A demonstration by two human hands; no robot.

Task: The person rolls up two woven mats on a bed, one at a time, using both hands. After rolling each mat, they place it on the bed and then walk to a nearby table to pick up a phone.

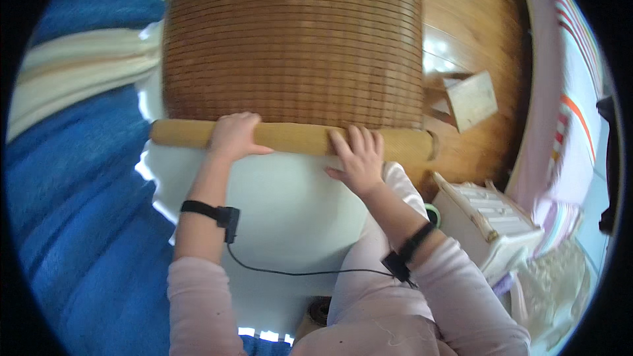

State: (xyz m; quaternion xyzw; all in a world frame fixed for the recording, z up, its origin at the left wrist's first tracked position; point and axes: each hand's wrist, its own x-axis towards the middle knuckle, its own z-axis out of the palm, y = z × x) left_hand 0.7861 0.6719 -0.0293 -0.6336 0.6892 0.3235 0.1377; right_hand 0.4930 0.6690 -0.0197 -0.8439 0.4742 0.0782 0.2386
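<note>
A brown bamboo mat (296, 49) lies spread over a pale surface, its near end wound into a tan roll (296, 137) that runs from side to side. My left hand (236, 136) rests over the left part of the roll, thumb spread to the right. On the right part lies my right hand (358, 158), fingers apart across the roll's top and thumb on the near side. Neither hand closes around it. Black straps with small boxes, joined by a cable (306, 273), sit on both forearms. The pale surface (292, 198) shows between my arms.
Blue and cream curtains (89, 158) hang along the left. On the wooden floor (460, 5) at right stands a small stool (472, 101). Nearer are a white cabinet (489, 217) and a plastic bag (554, 287). Striped fabric (573, 109) covers something at the far right. Another roll (320, 310) is beside my leg.
</note>
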